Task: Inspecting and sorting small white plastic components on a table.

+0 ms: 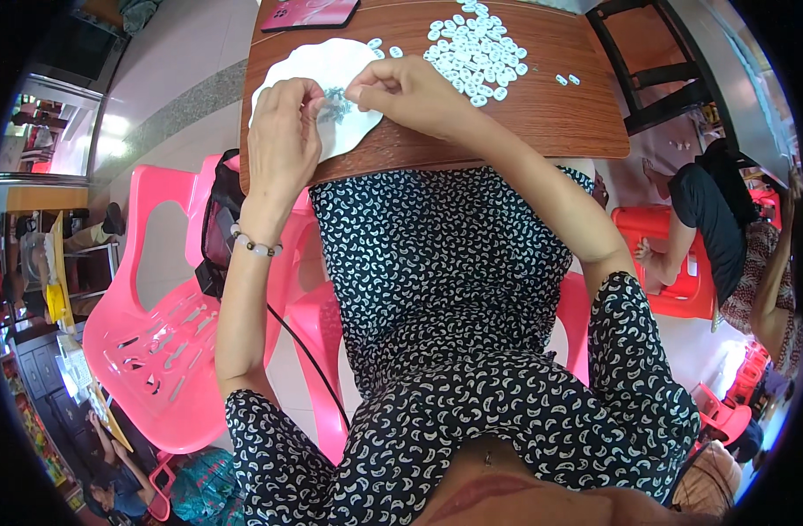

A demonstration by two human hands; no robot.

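Observation:
My left hand [281, 127] and my right hand [412, 95] come together over a white plate [306, 60] with a wavy rim, near the table's left edge. The thumb and forefinger of each hand are pinched, a small gap apart. Whatever they hold is too small to make out. Between my hands, a heap of tiny grey metallic pieces [338, 107] lies on the plate. Right of it spreads a pile of small white oval pieces [476, 57] with holes. A few white pieces [395, 53] lie loose between plate and pile.
The brown wooden table [542, 123] has a pink-and-black phone-like object [310, 12] at its far left. A pink plastic chair [156, 351] stands at my left, with a black bag [219, 219] and cable beside me. At right are a dark frame [651, 74] and a person on a red stool [682, 289].

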